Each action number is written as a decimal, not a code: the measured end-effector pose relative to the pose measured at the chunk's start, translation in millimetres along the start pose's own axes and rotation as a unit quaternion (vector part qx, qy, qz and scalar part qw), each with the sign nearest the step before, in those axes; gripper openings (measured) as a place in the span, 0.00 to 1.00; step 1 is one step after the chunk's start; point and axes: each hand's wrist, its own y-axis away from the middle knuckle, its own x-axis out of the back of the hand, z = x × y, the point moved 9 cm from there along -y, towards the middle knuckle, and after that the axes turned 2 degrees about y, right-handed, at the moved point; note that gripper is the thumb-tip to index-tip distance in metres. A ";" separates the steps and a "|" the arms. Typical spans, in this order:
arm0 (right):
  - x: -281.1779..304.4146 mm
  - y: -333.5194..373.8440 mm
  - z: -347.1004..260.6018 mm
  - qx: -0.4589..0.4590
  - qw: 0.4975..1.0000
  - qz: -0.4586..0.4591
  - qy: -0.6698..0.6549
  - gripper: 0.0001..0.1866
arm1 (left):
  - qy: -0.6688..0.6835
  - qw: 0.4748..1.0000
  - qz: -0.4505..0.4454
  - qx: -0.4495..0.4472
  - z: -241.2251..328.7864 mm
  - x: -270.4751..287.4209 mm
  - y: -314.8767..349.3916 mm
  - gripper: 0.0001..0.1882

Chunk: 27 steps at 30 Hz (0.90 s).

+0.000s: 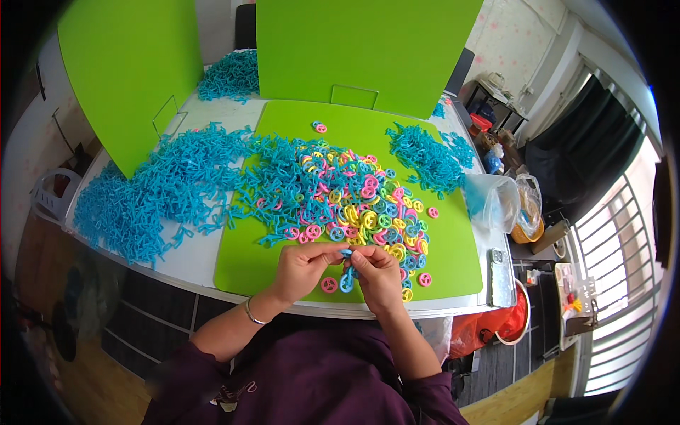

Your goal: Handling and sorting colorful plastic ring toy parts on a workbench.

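My left hand [302,268] and my right hand [377,278] meet over the near edge of the green mat [269,273]. Between their fingertips is a small blue plastic piece [346,253], pinched from both sides. A blue ring-like piece [346,282] hangs just below, beside my right fingers; whether it joins the pinched piece I cannot tell. Directly beyond my hands spreads a heap of small spoked plastic wheels [368,219] in pink, yellow, blue and green. One pink wheel [329,285] lies alone by my left hand, another pink wheel [425,280] to the right.
Blue plastic pieces pile up at left [163,184], with another pile [428,157] at back right. Upright green boards [361,53] stand behind and at left. A phone [500,276] lies at the table's right edge, near a translucent container [490,202].
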 end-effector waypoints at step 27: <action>-14.8 -0.9 -20.0 0.040 0.976 0.002 0.215 0.18 | 0.124 0.982 0.029 0.137 -25.7 8.0 -0.5 0.09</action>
